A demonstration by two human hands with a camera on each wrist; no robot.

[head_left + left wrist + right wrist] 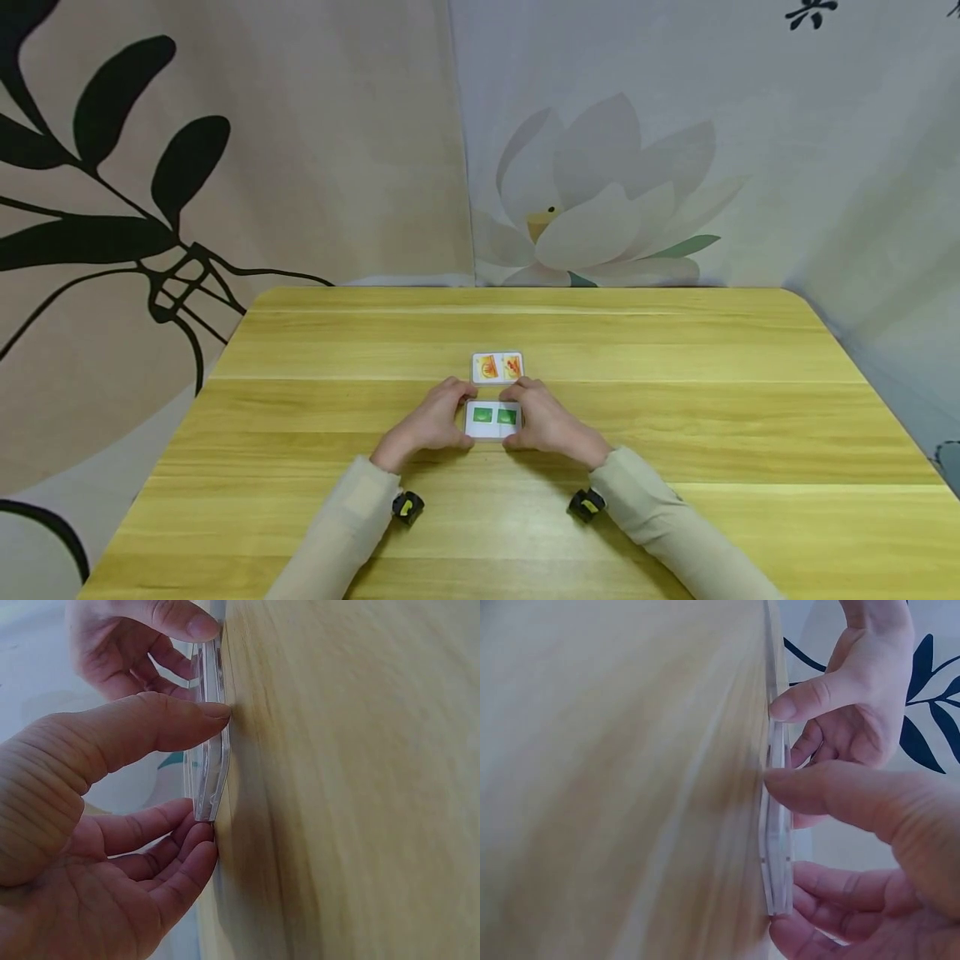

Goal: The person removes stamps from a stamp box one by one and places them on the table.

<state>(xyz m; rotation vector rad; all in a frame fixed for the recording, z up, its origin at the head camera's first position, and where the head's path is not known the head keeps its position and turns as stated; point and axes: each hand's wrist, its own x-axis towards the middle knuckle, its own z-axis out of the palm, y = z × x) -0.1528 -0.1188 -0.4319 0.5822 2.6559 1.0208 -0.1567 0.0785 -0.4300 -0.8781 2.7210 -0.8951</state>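
Note:
A flat clear plastic case (492, 429) with two green pictures on white lies on the table, its long side facing me. My left hand (431, 421) grips its left end, thumb at the near edge and fingers at the far side. From the right end my right hand (553, 423) holds it the same way. Both wrist views show the thin transparent case (213, 769) edge-on, close along the tabletop, between thumbs and curled fingers. Just beyond it lies a second flat piece (498, 368) with two orange-red pictures, near the fingertips of both hands.
The wooden table (690, 375) reaches back to a hanging cloth (337, 150) printed with dark leaves and a pale lotus flower. Each wrist wears a small black device, the left device (407, 507) and the right device (587, 505), beside light sleeves.

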